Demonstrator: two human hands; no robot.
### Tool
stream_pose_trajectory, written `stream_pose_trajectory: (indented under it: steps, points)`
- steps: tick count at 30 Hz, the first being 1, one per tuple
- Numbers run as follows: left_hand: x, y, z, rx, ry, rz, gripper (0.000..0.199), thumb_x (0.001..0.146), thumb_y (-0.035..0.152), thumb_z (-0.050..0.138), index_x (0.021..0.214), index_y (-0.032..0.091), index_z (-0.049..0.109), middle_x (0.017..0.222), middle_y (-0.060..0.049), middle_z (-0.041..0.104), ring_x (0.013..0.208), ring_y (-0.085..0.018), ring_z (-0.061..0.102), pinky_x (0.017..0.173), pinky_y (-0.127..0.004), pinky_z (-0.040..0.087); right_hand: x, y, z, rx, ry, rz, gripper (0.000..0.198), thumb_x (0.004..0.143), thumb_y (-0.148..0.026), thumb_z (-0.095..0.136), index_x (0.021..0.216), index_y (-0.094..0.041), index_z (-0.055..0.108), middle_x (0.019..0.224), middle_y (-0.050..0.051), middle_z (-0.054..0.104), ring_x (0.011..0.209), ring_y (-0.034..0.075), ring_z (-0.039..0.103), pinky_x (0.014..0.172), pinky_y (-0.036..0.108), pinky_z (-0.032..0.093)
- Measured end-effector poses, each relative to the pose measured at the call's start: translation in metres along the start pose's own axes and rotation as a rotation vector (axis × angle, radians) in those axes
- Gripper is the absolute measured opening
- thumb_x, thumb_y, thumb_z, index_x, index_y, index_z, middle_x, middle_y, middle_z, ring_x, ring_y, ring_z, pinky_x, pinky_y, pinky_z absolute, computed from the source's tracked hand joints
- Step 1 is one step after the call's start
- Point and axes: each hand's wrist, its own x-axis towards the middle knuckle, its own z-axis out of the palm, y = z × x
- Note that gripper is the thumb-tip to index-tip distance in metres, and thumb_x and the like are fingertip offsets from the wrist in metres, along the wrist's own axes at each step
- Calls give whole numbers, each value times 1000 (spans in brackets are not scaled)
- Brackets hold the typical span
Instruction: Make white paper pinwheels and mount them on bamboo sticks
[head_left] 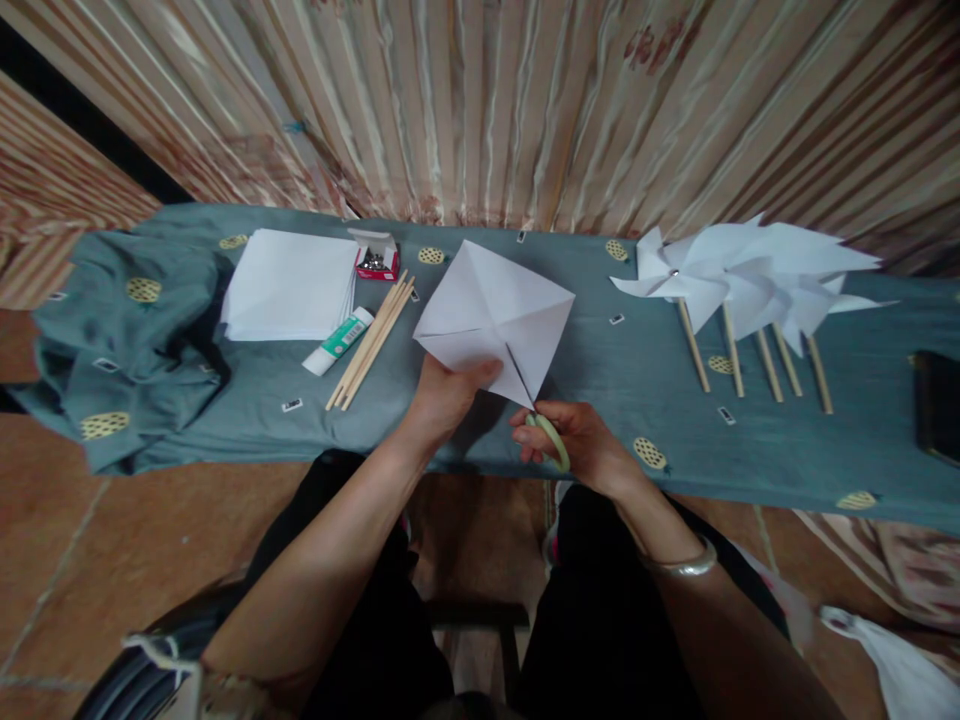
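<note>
Both hands are closed on their work: the left hand (448, 392) pinches the near left side of a creased white paper square (514, 290), thumb on top, while the right hand (574, 435) has its fingers curled about the pale green handles of a pair of scissors (553, 440) at the square's near corner; how far the blades are spread I cannot tell. A slit runs inward from the left corner toward the middle. That square is above the teal pineapple-print cloth (592, 350), its far corner close to the cloth's back edge by the pleated curtain (480, 110), its near corner just inside the front edge. To its right, a stretch of cloth separates it from the white paper pinwheels (750, 275) with wooden sticks; to its left, loose wooden sticks (373, 345) come much nearer. Past them, a small red cardboard box (388, 264), lid raised, holds shiny metal pins or tacks, too small to tell which. It stands beside a stack of white paper (292, 285), and a green-and-white tube (339, 342), cap on, touches the stack's near right corner.
</note>
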Motion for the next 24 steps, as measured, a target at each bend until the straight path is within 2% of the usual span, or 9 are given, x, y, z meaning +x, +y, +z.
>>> stream_pose_trajectory:
  steps: [6,24]
  points:
    - [-3,0,0,33,-15,-21,30,54,21,79,81,17,67,82,-2,70,75,-18,61,74,-33,52,1,-1,0,-20,27,0,48,49,-54,86,70,-15,68,53,-2,63,49,9,52,50,24,40]
    - [-5,1,1,6,-3,-45,29,53,17,78,80,15,68,80,-3,71,73,-18,62,73,-32,51,3,5,-2,-23,30,-42,42,54,-53,84,66,-16,67,51,-2,61,46,9,49,48,24,38]
